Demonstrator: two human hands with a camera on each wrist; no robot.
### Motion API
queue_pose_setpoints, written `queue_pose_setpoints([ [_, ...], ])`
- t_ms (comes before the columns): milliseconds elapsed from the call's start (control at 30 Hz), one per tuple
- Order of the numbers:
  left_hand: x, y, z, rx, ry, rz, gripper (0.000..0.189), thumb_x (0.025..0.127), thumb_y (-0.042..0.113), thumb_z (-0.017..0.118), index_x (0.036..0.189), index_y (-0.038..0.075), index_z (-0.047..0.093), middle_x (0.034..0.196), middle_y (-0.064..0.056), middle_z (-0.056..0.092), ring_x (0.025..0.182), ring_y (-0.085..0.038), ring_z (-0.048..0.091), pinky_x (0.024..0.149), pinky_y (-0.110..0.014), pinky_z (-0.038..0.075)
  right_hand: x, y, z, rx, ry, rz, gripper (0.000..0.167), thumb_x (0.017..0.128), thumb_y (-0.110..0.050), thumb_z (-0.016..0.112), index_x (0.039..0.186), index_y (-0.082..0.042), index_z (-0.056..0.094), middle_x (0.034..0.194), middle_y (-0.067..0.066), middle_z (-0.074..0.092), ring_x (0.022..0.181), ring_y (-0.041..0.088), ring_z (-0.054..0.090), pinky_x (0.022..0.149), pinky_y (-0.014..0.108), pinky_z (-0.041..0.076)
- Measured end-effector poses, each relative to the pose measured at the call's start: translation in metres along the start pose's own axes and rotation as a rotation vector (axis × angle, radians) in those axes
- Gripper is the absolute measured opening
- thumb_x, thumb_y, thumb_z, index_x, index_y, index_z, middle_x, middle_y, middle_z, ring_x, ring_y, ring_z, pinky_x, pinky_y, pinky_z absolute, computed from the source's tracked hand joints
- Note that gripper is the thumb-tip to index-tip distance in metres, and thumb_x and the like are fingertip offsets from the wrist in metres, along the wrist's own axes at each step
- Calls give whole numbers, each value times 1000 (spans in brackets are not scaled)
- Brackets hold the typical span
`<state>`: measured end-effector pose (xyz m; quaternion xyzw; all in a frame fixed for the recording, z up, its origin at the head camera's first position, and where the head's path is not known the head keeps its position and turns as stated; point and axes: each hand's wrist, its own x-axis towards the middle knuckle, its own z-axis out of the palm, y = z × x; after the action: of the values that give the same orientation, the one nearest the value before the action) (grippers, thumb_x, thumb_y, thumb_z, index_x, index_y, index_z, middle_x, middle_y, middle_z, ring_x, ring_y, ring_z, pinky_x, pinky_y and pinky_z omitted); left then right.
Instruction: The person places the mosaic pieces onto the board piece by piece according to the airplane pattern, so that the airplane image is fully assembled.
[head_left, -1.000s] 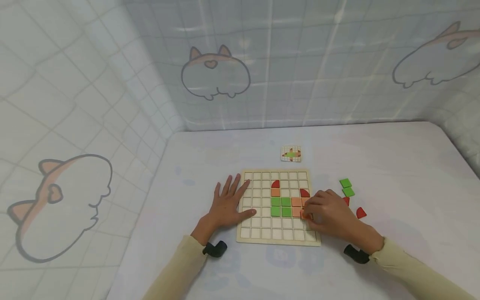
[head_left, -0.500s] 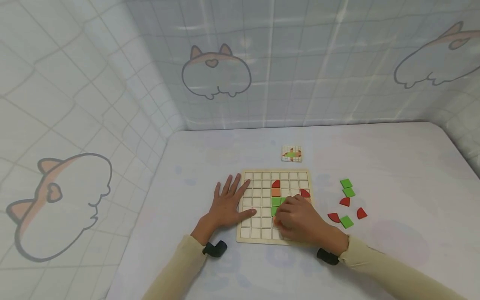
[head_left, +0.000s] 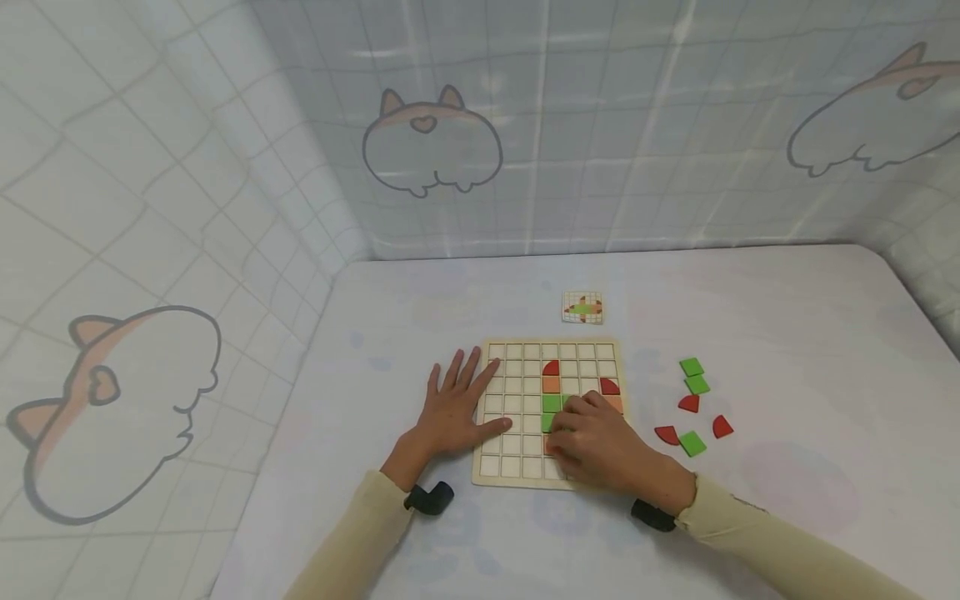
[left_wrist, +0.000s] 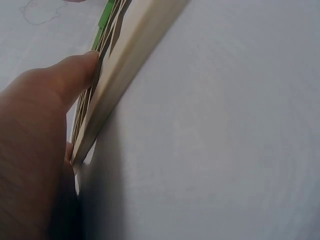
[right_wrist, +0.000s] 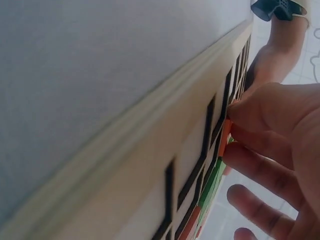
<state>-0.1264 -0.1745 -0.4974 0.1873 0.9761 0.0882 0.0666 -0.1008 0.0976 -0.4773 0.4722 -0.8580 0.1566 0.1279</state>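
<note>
A wooden grid board (head_left: 517,481) lies on the table, with green, orange and red tiles set in some of its cells. My left hand (head_left: 453,417) rests spread on the board's left side; in the left wrist view its thumb (left_wrist: 75,75) lies over the edge. My right hand (head_left: 603,437) is over the lower middle of the grid, covering several tiles. Between its thumb and fingers it pinches an orange square tile (right_wrist: 225,137) at a cell just below the green square tiles (head_left: 551,403). A red quarter-circle tile (head_left: 552,367) sits above an orange one.
Right of the board lie loose pieces: green squares (head_left: 692,367) and red quarter-circles (head_left: 667,435). A small pattern card (head_left: 582,307) lies behind the board. A patterned curtain (head_left: 615,167) stands at the table's back.
My right hand has moved left with the orange square tile, from the board's right side to below the green tiles, uncovering loose pieces. In the last half second it barely shifts. My left hand stays put.
</note>
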Motion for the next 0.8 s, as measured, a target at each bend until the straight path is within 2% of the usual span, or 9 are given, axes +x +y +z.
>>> queue_pose_setpoints([
  [133, 0, 0, 0, 1, -13, -9, 96, 84, 82, 36, 159, 31, 6, 164, -4, -6, 149, -29, -9, 112, -61, -3, -2, 0, 1, 0, -9, 11, 9, 78, -24, 82, 84, -19, 78, 86, -7, 67, 90, 18, 55, 77, 38, 42],
  [300, 1, 0, 1, 0, -7, -8, 96, 84, 82, 36, 159, 31, 6, 164, -4, -5, 149, -29, -9, 112, -61, -3, -10, 3, 0, 14, 22, 26, 8, 77, -23, 83, 84, -22, 78, 86, -8, 66, 89, 18, 54, 75, 37, 40],
  [567, 1, 0, 2, -9, 0, -2, 95, 85, 81, 38, 160, 30, 9, 164, -4, -4, 149, -29, -8, 112, -62, -4, -40, 14, -9, 52, 77, 91, 11, 73, -17, 82, 79, -21, 74, 83, -10, 63, 85, 15, 52, 72, 35, 38],
  [800, 2, -2, 5, 2, 6, -6, 95, 85, 81, 37, 160, 30, 7, 165, -4, -5, 149, -28, -10, 111, -62, -4, -67, 25, -21, 17, 81, 166, 12, 70, -16, 83, 77, -21, 74, 83, -11, 63, 86, 15, 54, 72, 36, 38],
])
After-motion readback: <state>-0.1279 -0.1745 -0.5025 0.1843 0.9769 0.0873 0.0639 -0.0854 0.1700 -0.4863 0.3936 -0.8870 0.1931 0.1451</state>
